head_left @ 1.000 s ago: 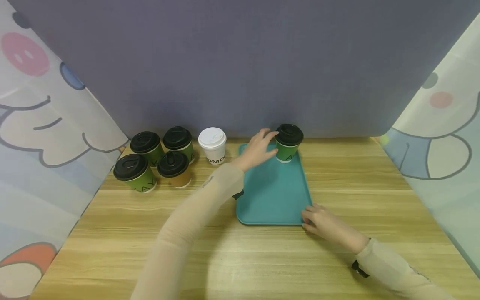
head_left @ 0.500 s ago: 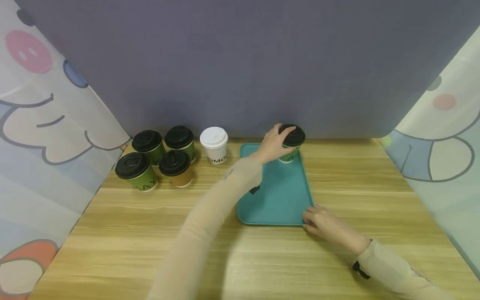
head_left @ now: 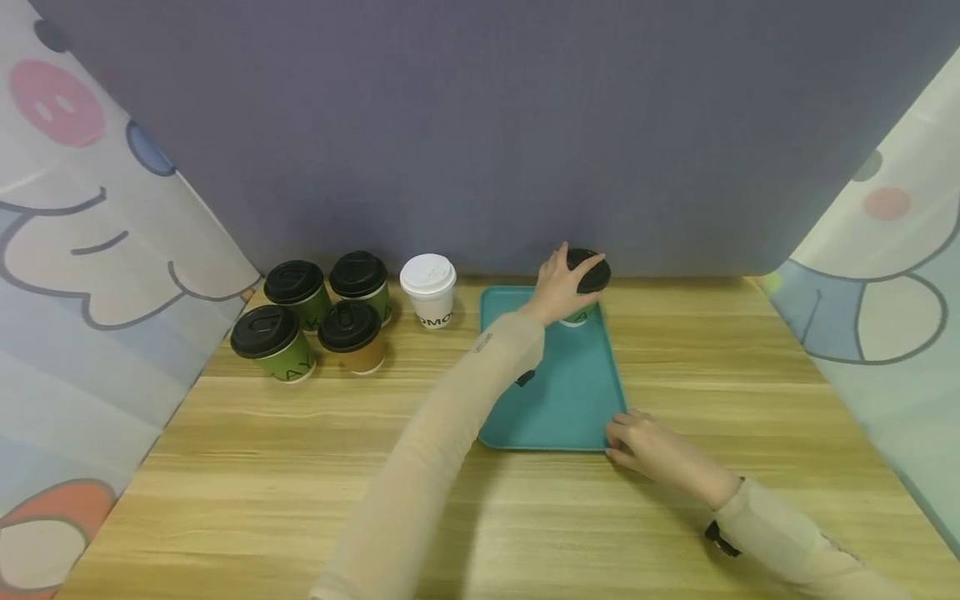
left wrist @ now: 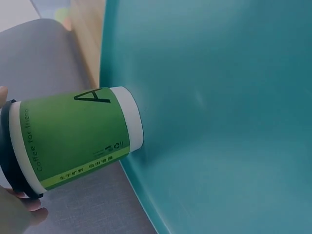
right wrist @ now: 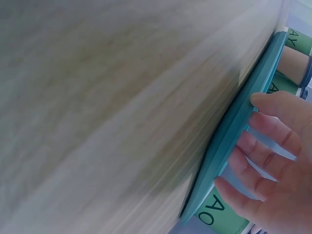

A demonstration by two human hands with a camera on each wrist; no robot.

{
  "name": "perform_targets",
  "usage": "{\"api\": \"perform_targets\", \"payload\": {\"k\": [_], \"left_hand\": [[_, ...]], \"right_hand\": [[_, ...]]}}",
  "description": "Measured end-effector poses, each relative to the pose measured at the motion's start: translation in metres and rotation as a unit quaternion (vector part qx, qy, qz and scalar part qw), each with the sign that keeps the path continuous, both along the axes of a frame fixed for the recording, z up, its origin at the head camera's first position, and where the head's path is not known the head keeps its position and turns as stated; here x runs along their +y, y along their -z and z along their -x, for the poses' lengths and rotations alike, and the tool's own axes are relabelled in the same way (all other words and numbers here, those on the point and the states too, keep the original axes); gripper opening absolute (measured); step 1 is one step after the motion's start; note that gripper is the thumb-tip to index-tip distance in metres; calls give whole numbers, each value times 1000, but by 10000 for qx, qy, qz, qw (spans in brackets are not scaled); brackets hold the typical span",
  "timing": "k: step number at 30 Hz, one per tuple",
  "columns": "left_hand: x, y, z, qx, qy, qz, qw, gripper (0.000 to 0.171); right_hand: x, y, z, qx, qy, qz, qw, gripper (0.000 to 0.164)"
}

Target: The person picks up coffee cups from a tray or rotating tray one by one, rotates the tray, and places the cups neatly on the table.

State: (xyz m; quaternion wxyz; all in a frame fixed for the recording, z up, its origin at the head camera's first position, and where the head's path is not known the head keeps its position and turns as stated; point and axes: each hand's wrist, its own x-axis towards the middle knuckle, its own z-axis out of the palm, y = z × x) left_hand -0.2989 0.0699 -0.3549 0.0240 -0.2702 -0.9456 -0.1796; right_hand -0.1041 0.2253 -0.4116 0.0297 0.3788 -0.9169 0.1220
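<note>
At the tray's far right corner stands a green paper coffee cup (left wrist: 78, 136) with a black lid, upright in the head view. My left hand (head_left: 558, 287) grips this cup around its lid, fingers on one side and thumb on the other; the hand hides part of the cup in the head view. The teal tray (head_left: 555, 408) lies flat on the table. With its fingertips my right hand (head_left: 637, 437) touches the tray's near right corner. In the right wrist view, the fingers (right wrist: 263, 178) are loosely bent along the rim.
Several lidded cups stand at the left: a front green cup (head_left: 288, 362), a back-left green cup (head_left: 311, 312), another green cup (head_left: 378, 300) and a brown cup (head_left: 363, 357). A white cup (head_left: 431, 304) stands left of the tray. A grey panel (head_left: 480, 150) rises behind the wooden table (head_left: 300, 483).
My left hand has moved right, from just beside the green coffee cup to gripping its lid. The cup and tray have stayed put, and my right hand has kept its place at the corner.
</note>
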Motion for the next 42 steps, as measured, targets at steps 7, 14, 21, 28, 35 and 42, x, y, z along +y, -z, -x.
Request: {"api": "perform_targets", "payload": {"k": [7, 14, 21, 28, 35, 42], "left_hand": [[7, 3, 2, 45, -188, 11, 9998, 62], [9, 4, 4, 13, -250, -281, 9993, 57], [7, 2, 1, -4, -269, -377, 9989, 55], [1, -2, 0, 27, -215, -374, 9991, 55], [-8, -8, -3, -30, -93, -333, 9994, 56], [-24, -18, -11, -65, 65, -383, 9992, 57]], "right_hand": [[1, 1, 0, 28, -21, 0, 10000, 26], [0, 1, 0, 91, -101, 168, 9998, 27], [1, 1, 0, 77, -82, 118, 9999, 26], [1, 1, 0, 72, -58, 116, 9999, 26], [1, 1, 1, 11, -30, 101, 9999, 25], [2, 2, 1, -55, -44, 134, 9999, 24]]}}
